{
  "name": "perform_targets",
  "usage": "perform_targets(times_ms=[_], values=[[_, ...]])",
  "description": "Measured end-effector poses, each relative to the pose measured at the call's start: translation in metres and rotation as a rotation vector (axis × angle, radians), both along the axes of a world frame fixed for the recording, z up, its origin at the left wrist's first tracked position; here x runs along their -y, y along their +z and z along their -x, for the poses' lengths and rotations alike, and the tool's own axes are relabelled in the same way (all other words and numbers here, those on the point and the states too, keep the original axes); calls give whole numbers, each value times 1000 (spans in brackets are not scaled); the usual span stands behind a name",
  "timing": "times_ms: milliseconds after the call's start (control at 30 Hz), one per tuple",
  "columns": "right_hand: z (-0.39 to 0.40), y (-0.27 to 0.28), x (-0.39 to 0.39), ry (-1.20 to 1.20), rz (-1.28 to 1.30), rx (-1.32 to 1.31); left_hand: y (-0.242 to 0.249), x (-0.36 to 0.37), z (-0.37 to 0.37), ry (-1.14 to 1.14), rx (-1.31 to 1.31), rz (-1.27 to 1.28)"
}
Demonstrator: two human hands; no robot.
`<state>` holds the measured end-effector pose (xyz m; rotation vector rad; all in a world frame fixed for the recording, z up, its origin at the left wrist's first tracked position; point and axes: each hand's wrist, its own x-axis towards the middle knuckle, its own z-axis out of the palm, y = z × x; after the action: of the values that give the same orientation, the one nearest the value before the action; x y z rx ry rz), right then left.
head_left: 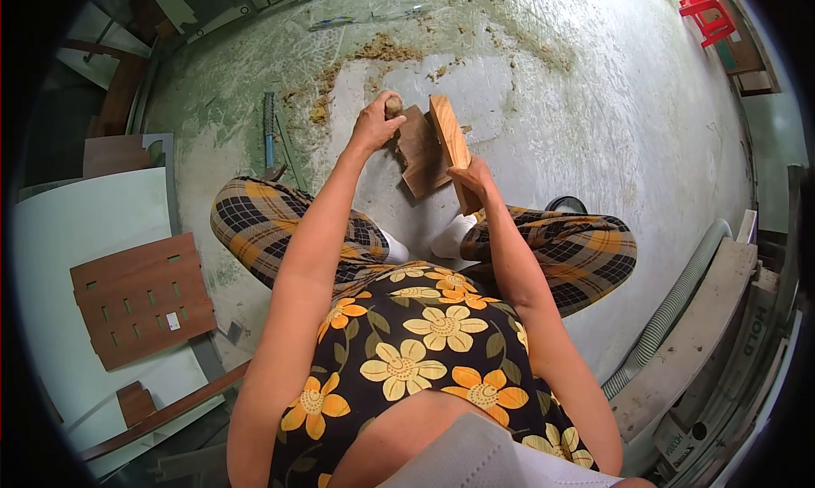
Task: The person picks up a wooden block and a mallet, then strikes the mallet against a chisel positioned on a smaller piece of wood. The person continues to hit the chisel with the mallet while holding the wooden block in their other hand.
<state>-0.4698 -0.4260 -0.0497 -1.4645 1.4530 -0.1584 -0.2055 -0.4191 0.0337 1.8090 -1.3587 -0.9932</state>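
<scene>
Head view. A seated person, legs crossed on a concrete floor (594,89), works two wooden pieces held out in front of the knees. The left hand (373,125) is closed in a fist around a rounded wooden handle (394,106); what tool the handle belongs to is hidden behind the fist. The right hand (472,179) grips the near end of a light wooden block (448,144), fingers wrapped round it, holding it upright on edge. The block stands against the right side of a dark brown panel (422,153), which rests on the floor just beyond the feet and touches the left hand.

Risks, as judged from this arrangement: the two hands lie close together, so a slip of the handled tool could carry it toward the right fingers; the block, steadied by one hand only, could tip off the panel edge; loose sawdust (382,51) on the floor could let the panel skid.

Appearance: the block is pale orange, straight-sided, clean-cut; the panel is darker, flat, irregular in outline. A stack of similar brown slotted boards (140,297) lies well apart at left, a grey hose (671,301) at right.
</scene>
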Motion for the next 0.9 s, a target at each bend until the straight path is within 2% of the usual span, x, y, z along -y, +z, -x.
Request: perform_targets(times_ms=[200, 300, 533, 733, 900], values=[[-5, 18, -7, 7, 25, -43, -12, 0, -9, 18, 25, 98], [-7, 18, -5, 15, -28, -160, -10, -3, -13, 26, 39, 112], [-18, 47, -9, 10, 184, -152, -10, -9, -12, 44, 21, 133], [-42, 165, -17, -1, 382, 81, -7, -7, -11, 62, -17, 86], [-52, 215, -31, 61, 575, 222, -15, -7, -8, 96, -52, 140]])
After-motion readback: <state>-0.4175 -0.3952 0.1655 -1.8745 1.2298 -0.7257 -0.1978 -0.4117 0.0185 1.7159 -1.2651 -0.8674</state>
